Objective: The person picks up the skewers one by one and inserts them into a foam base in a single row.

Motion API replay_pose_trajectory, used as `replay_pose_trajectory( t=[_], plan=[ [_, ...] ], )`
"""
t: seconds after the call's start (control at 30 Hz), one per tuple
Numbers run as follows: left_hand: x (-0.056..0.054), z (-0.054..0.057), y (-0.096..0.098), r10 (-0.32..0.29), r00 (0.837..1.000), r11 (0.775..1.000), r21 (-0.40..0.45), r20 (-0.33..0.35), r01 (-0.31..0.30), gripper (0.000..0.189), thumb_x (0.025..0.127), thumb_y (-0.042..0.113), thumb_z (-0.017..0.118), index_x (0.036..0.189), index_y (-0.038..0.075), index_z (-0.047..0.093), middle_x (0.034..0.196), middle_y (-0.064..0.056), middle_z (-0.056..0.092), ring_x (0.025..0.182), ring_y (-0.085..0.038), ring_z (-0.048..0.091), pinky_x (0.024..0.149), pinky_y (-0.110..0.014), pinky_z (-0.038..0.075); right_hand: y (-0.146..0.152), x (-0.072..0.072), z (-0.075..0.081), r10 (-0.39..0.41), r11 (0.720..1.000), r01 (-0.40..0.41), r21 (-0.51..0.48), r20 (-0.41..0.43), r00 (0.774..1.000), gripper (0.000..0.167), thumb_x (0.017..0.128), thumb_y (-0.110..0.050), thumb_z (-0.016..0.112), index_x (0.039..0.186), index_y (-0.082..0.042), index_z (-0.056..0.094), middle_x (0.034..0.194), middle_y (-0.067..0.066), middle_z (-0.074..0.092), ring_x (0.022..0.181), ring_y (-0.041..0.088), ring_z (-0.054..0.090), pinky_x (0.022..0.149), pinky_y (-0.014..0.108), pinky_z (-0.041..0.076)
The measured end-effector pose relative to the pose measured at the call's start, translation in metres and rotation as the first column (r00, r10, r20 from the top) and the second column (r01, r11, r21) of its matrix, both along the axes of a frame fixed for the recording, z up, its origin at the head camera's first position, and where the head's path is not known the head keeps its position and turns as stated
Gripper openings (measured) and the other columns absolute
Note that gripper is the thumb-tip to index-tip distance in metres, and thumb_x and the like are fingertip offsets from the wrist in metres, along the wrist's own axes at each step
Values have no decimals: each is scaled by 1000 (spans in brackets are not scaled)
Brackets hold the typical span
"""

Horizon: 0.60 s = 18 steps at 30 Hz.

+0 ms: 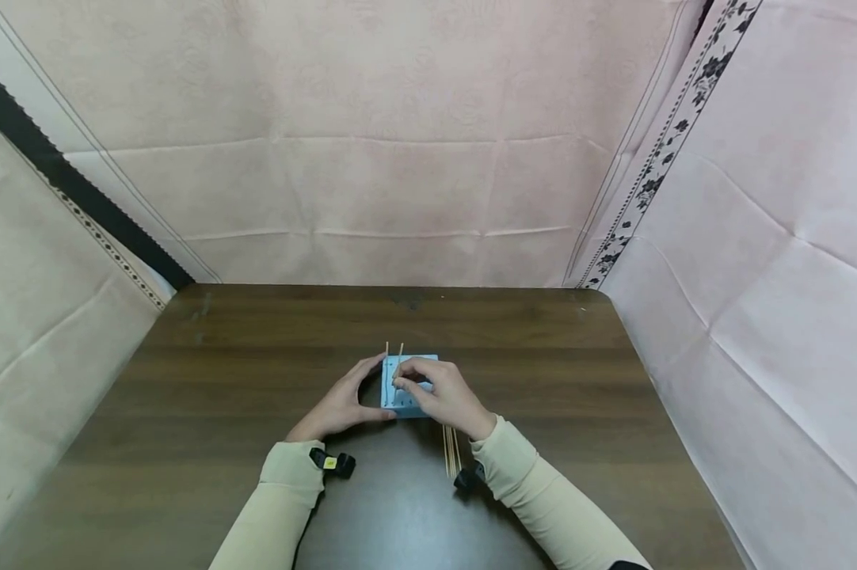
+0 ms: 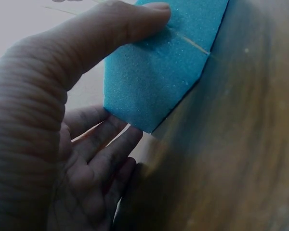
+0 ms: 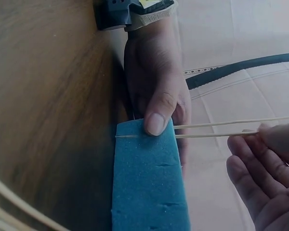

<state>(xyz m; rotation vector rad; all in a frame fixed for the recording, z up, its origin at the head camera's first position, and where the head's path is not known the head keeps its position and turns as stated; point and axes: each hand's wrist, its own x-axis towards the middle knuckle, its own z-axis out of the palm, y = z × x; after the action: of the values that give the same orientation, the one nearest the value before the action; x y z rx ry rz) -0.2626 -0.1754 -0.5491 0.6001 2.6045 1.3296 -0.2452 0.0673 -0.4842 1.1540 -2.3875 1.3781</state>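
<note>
A blue foam block [image 1: 410, 412] rests on the table with thin wooden skewers standing in its top. My left hand [image 1: 339, 406] grips its left end, the thumb pressed on the near side and the fingers reaching toward the far side. Above the block, my right hand [image 1: 448, 388] pinches one upright skewer [image 3: 207, 135] between thumb and fingertips. Another skewer [image 3: 221, 123] stands beside it in the right wrist view. Small slits mark the foam, and in the left wrist view a pale skewer line shows in the block's side [image 2: 149, 77].
Several loose skewers [image 1: 451, 451] lie on the brown wooden table [image 1: 243, 380], below my right wrist. Pale cloth [image 1: 400, 198] hangs behind the table and along both sides. Each wrist wears a small black camera [image 1: 339, 465].
</note>
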Motion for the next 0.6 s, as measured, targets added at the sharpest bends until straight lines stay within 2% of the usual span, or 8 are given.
replay_pose_trajectory(
  t=[0.2,0.37,0.6],
  plan=[
    [-1,1,0,0,1000,1000,0,-3,0,111,71,63,84,160,29,28,159,3,31,145,-28,30,108,-66,32,1,0,4,23,999,-24,-27,-24,999,13,102,-19,61,110,-12,69,103,-6,68,93,5,65,83,33,57],
    [-1,2,-1,2,1000,1000,-3,4,-2,110,71,61,84,160,29,27,160,2,30,145,-28,30,108,-66,31,6,0,7,64,998,-65,10,25,998,16,102,-20,61,114,-11,67,110,-4,67,104,9,63,90,43,54],
    [1,1,0,6,1000,1000,-6,4,-6,110,71,62,84,160,30,27,160,3,31,145,-27,30,108,-66,31,25,0,9,38,997,-40,67,33,999,22,101,-26,62,117,-12,67,117,-5,66,113,20,60,95,50,50]
  ],
)
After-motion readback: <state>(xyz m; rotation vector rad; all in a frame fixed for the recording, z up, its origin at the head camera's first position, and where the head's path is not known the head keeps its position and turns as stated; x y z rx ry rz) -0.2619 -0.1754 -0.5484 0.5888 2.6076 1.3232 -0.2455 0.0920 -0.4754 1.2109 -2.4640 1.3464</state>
